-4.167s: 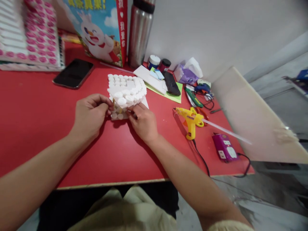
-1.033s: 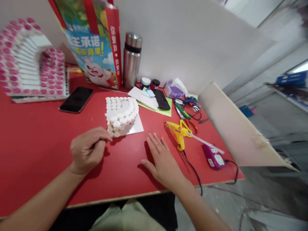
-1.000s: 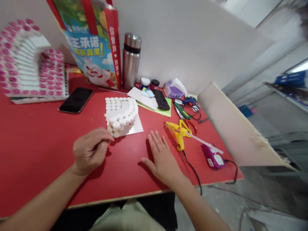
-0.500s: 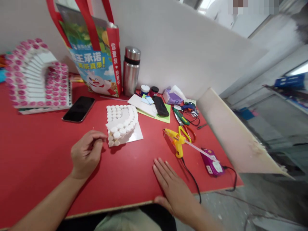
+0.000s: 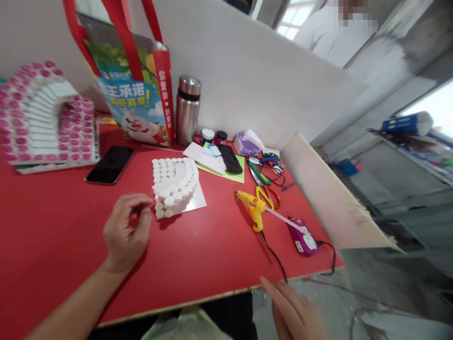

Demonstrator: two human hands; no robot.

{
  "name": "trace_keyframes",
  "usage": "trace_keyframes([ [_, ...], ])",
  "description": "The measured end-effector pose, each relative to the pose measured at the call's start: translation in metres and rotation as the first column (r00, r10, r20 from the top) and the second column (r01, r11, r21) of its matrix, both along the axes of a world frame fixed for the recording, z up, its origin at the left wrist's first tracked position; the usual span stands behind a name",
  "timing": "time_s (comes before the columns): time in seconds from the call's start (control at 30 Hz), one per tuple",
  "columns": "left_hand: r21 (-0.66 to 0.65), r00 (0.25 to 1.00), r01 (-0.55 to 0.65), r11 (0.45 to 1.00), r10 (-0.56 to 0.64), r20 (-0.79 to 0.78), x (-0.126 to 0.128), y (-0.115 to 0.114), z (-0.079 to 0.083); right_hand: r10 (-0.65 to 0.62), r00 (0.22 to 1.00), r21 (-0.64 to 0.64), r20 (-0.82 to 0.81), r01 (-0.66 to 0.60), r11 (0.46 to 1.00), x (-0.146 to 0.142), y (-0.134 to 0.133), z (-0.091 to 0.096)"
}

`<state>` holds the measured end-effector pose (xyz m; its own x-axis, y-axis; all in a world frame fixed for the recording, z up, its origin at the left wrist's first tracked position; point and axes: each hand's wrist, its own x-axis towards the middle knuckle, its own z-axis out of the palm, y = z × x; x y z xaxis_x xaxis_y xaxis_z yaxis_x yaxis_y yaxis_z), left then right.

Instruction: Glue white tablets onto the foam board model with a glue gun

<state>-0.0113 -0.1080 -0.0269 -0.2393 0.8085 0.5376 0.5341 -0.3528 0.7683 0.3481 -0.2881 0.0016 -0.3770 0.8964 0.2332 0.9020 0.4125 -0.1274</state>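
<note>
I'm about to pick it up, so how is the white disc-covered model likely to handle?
The white model is probably light, being small beside the silver bottle. Its rows of small separate discs might make it fragile if squeezed. The flat board at its base probably keeps it from rolling.

An open stretch of red tabletop [image 5: 198,257] lies between the left hand [image 5: 127,231] and a yellow glue gun [image 5: 257,219], whose cord [image 5: 274,256] runs to the front edge [image 5: 212,299] near the right hand [image 5: 295,309] and whose glue stick [image 5: 283,217] juts toward a purple socket block [image 5: 299,244]; a tote bag [image 5: 136,97], steel flask [image 5: 187,118] and pale wall [image 5: 255,80] close off the rear behind the white model [image 5: 171,177], and a slanting panel [image 5: 329,203] bars the right side
</note>
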Motion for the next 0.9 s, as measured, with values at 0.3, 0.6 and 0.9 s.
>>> trace_keyframes([
  [0.3, -0.337, 0.993, 0.059, 0.94, -0.089, -0.074, -0.012, 0.022, -0.024, -0.152, 0.974, -0.246, -0.17, 0.108, 0.963, -0.126, 0.176, -0.011],
  [0.6, -0.504, 0.999, -0.013, 0.863, -0.01, -0.045, -0.013, 0.016, -0.017, -0.139, 0.925, -0.334, -0.354, 0.013, 0.942, -0.132, 0.202, -0.019],
  [0.9, -0.654, 0.99, 0.019, 0.757, 0.079, 0.12, -0.047, 0.035, -0.003, -0.007, 0.954, -0.355, -0.301, -0.105, 0.929, -0.154, 0.19, -0.02],
])
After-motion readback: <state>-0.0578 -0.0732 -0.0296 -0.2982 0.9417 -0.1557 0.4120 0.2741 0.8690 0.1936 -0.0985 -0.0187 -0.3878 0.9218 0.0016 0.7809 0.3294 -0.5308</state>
